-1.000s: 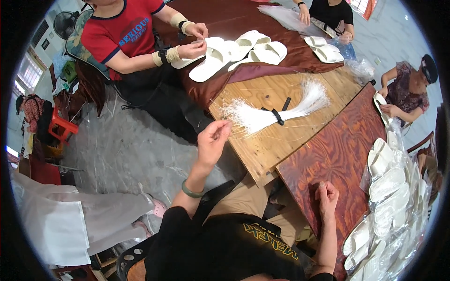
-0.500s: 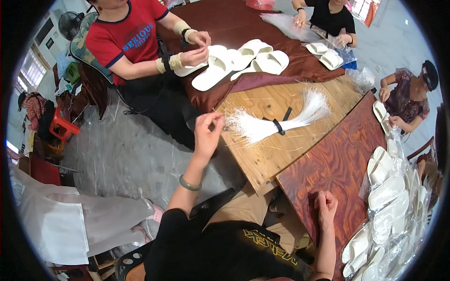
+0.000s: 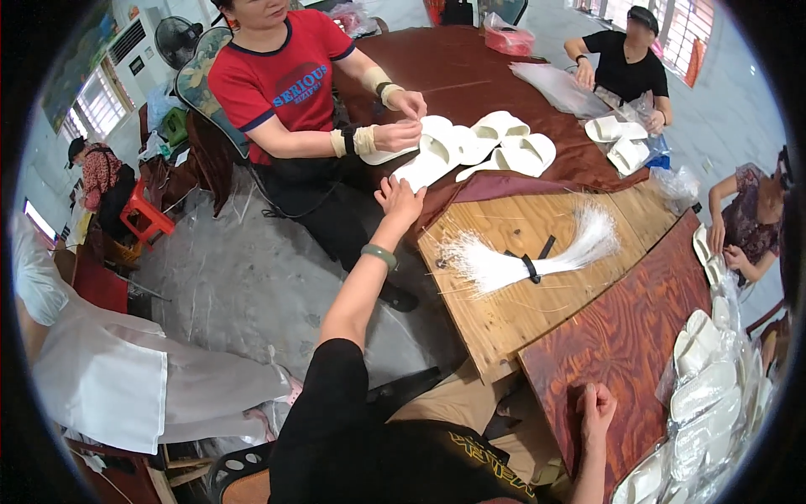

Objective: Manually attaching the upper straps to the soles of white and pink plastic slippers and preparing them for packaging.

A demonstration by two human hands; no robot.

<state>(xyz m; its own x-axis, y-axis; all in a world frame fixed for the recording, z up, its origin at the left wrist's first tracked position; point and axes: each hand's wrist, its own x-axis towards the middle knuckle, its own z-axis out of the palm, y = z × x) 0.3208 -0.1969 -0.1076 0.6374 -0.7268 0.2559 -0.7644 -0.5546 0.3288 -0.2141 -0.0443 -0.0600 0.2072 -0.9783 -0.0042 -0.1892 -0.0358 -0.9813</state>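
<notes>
Two hands apart: left hand (image 3: 399, 200) reaches open-fingered toward white slippers (image 3: 470, 147) at the table's far edge; right hand (image 3: 594, 410) rests flat, empty. White fibre bundle (image 3: 520, 260) lies untouched.

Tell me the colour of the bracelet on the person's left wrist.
The bracelet is pale green, seen best in the head view.

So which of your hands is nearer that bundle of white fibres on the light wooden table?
Left. The left hand reaches out just beyond the white fibre bundle's fanned end, apart from it. The right hand rests on the dark wooden board, further off.
</notes>
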